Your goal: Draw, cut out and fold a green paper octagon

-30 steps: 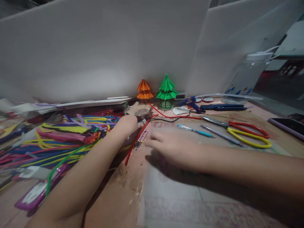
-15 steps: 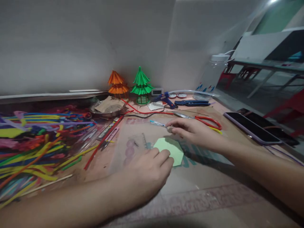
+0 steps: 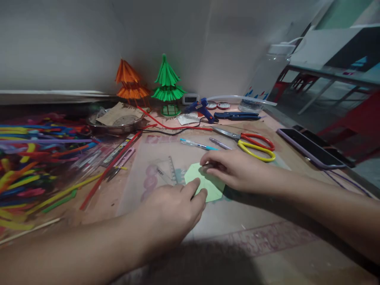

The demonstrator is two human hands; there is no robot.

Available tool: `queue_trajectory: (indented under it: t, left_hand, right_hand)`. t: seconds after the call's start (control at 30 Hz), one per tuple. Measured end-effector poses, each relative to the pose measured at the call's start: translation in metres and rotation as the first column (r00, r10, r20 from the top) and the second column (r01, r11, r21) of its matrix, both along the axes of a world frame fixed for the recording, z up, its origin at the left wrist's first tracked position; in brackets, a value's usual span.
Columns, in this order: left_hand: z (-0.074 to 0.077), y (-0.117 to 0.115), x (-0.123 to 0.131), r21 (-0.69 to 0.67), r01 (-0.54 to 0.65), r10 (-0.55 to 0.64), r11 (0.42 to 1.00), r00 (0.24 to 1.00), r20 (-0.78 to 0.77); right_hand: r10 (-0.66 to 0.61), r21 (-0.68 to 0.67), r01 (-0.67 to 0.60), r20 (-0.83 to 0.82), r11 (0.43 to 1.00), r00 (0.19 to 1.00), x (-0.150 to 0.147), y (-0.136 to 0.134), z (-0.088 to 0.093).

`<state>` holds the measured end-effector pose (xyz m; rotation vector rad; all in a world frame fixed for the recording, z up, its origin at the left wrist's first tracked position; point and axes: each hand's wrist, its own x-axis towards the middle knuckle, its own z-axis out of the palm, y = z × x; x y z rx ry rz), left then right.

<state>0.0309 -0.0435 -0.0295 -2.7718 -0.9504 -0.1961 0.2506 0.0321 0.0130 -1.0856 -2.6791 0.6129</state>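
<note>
A light green paper octagon [image 3: 214, 190] lies flat on the plastic-covered table. My left hand [image 3: 172, 211] has its fingertips closed on the paper's left edge, thumb side hidden. Over its top right part, my right hand [image 3: 227, 168] curls with thumb and fingers drawn together. Something small and dark seems to sit at those fingertips, but I cannot make it out. Just beyond that hand are a light blue pen [image 3: 197, 144] and a purplish pen [image 3: 219, 143]. Scissors [image 3: 234, 136] with one red and one yellow handle lie to their right.
Pipe cleaners [image 3: 26, 170] heap up on the left. Behind stand an orange tree [image 3: 130, 79], a green tree [image 3: 168, 85], a metal bowl [image 3: 115, 128], a blue glue gun [image 3: 203, 109], pliers [image 3: 236, 115] and a clear bottle [image 3: 264, 79]. A phone [image 3: 311, 148] lies at the right edge.
My right hand has come down and left from beside the pen onto the green paper. The second pen and the scissors now show more fully. My left hand stays at the paper.
</note>
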Motion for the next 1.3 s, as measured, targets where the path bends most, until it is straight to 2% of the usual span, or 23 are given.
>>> queue_trajectory:
  t: [0.17,0.33,0.47,0.6,0.73,0.87,1.0,1.17,1.3]
  left_hand:
    - [-0.001,0.001,-0.001,0.004,0.013,-0.013,1.000,1.000,-0.003]
    - [-0.001,0.001,-0.001,0.024,0.014,-0.014,1.000,1.000,-0.002]
    - [-0.002,0.001,-0.001,0.032,0.021,-0.021,0.999,1.000,-0.010]
    - [0.000,0.000,0.001,0.019,0.005,-0.005,1.000,1.000,-0.002]
    - [0.002,-0.001,0.000,0.000,0.002,-0.002,1.000,1.000,-0.001]
    - [0.002,0.000,0.000,0.012,0.006,-0.006,1.000,1.000,0.026]
    - [0.002,0.001,0.000,-0.002,0.008,-0.008,1.000,1.000,0.024]
    - [0.002,0.001,0.001,0.010,0.003,-0.003,1.000,0.999,0.033]
    - [0.004,0.001,0.001,-0.014,-0.006,0.006,1.000,1.000,0.020]
  right_hand:
    - [0.120,-0.024,-0.119,0.036,0.993,0.992,-0.006,-0.007,0.000]
    - [0.033,0.140,-0.048,0.102,0.989,0.994,-0.005,-0.003,-0.005]
    - [0.148,0.084,-0.151,0.036,0.985,0.988,-0.003,-0.006,-0.006]
    - [0.118,0.189,-0.134,0.093,0.973,0.989,-0.004,-0.008,-0.008]
    - [0.187,0.144,-0.191,0.044,0.971,0.981,-0.005,-0.007,-0.010]
    - [0.131,0.203,-0.142,0.065,0.969,0.989,-0.004,-0.005,-0.010]
    - [0.216,0.121,-0.216,0.015,0.969,0.976,-0.003,-0.003,-0.010]
    - [0.161,0.255,-0.179,0.089,0.950,0.983,-0.002,-0.002,-0.013]
    - [0.207,0.135,-0.208,0.028,0.969,0.978,-0.003,-0.004,-0.012]
